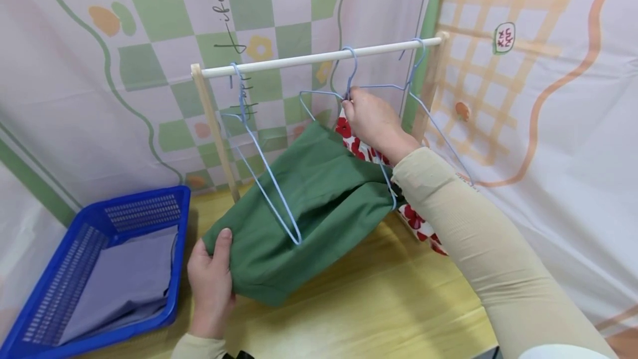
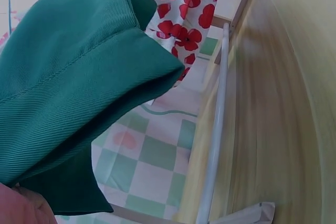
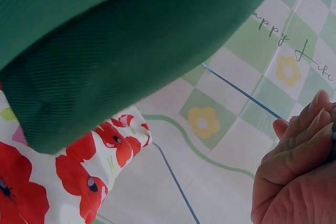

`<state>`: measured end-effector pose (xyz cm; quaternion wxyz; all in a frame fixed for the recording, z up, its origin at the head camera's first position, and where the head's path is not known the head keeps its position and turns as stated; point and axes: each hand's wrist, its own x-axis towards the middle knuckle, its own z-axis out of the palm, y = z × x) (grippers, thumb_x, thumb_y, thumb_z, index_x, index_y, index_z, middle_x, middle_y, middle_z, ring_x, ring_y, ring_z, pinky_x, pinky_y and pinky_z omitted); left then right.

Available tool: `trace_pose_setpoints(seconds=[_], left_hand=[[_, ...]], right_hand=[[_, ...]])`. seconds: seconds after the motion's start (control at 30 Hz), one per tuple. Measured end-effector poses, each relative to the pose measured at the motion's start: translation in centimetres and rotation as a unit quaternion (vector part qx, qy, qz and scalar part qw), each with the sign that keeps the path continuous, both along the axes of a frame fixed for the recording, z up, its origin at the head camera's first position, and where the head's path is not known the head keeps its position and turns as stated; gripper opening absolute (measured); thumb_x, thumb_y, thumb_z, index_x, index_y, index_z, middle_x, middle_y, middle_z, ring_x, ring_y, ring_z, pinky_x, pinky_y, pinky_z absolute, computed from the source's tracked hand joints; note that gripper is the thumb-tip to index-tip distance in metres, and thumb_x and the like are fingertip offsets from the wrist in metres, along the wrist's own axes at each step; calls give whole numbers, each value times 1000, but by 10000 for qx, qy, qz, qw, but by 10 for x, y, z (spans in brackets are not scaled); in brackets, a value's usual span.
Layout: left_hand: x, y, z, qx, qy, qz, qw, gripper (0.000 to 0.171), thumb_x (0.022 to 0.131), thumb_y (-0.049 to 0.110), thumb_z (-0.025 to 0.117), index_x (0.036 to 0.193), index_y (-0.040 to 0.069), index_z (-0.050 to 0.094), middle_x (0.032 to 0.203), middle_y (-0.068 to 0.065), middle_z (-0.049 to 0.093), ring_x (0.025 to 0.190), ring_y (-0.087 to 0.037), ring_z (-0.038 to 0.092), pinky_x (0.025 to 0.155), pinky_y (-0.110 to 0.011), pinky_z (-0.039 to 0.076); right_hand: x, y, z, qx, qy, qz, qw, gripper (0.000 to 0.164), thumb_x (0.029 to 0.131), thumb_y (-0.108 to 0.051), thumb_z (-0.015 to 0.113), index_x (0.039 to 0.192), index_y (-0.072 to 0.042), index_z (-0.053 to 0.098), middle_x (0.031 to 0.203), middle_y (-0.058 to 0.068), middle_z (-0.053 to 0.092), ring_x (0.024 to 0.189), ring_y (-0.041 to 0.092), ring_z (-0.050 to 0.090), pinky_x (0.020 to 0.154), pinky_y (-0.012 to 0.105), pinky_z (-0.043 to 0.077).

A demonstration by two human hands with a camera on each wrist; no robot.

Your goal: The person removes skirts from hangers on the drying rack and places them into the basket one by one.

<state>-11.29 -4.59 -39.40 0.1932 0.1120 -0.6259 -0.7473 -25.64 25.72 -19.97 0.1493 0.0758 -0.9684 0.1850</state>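
A green garment hangs slanted across the middle blue wire hanger, whose right end shows past the fabric. My left hand holds the garment's lower left edge, thumb on top; the wrist view shows its hemmed opening. At the hanger's neck, just below the rod, my right hand pinches the wire. The right wrist view shows those fingers bent together. A white garment with red flowers is partly hidden behind the green one. An uncovered blue hanger stands in front of the green fabric.
A white rod on wooden posts carries the hangers, with another blue hanger at right. A blue basket holding folded grey cloth is at left. Yellow tabletop lies below; patterned curtains surround it.
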Motion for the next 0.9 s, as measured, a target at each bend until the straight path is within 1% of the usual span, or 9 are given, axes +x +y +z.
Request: trace_pose_setpoints(seconds=[0.1, 0.2, 0.33, 0.57, 0.9], left_hand=[[0, 0, -1, 68, 13, -62, 10000, 37, 102, 35, 69, 119, 2, 65, 101, 1, 70, 87, -10, 71, 74, -23, 61], [0, 0, -2, 8, 33, 17, 10000, 37, 101, 35, 70, 119, 2, 65, 101, 1, 70, 86, -10, 71, 73, -23, 61], [-1, 2, -3, -98, 97, 202, 9997, 35, 101, 33, 71, 115, 2, 66, 98, 2, 71, 83, -9, 70, 70, -22, 60], [0, 2, -4, -161, 164, 319, 9992, 31, 100, 30, 73, 113, 2, 67, 94, 4, 71, 81, -8, 69, 69, -20, 59], [1, 0, -4, -267, 233, 430, 9984, 27, 99, 29, 74, 105, 4, 67, 85, 4, 67, 73, -7, 65, 64, -20, 57]], right_hand=[[-2, 2, -1, -15, 33, 34, 10000, 32, 113, -29, 36, 112, -5, 56, 89, 12, 57, 79, 32, 56, 73, 43, 47], [-3, 4, -2, -16, 66, 62, 10000, 31, 113, -29, 36, 111, -5, 56, 88, 12, 57, 79, 32, 56, 73, 44, 47], [-4, 6, -3, -33, 83, 109, 9999, 32, 113, -29, 36, 112, -4, 56, 89, 13, 57, 79, 32, 56, 73, 44, 47], [-6, 10, -4, -101, 17, 216, 9997, 33, 113, -29, 35, 117, -4, 56, 92, 13, 59, 81, 32, 56, 74, 43, 48], [-9, 13, -5, -18, 73, 264, 9996, 34, 113, -29, 36, 117, -4, 57, 94, 14, 60, 85, 33, 59, 80, 47, 50]])
